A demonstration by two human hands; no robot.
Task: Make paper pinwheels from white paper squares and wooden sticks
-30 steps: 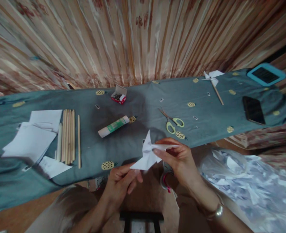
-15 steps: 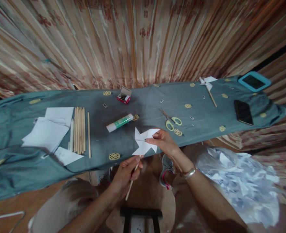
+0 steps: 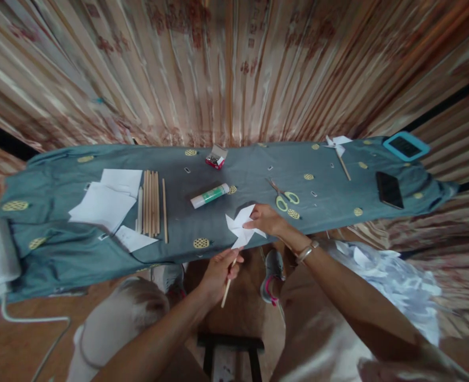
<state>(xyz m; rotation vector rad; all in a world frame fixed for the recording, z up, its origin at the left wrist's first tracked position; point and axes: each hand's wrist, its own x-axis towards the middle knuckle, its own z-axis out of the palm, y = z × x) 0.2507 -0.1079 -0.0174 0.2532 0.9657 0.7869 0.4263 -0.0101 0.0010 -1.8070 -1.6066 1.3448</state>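
A white paper pinwheel (image 3: 238, 227) hovers just above the near edge of the grey-green cloth-covered board (image 3: 59, 175). My left hand (image 3: 218, 270) is closed round its wooden stick (image 3: 228, 284), which points down toward me. My right hand (image 3: 267, 220) pinches the pinwheel at its centre from the right. A bracelet sits on that wrist.
On the board lie white paper sheets (image 3: 103, 204), a row of wooden sticks (image 3: 150, 209), a glue stick (image 3: 209, 196), a small red box (image 3: 216, 158), yellow scissors (image 3: 285, 197), a finished pinwheel (image 3: 338, 146), a black phone (image 3: 389, 190) and a blue-framed device (image 3: 405, 146). A bag of paper scraps (image 3: 393, 281) lies at right.
Both hands have moved the pinwheel forward and away from me, over the board's near edge. The stick now shows in my left hand. The view has pulled back and shifted left.
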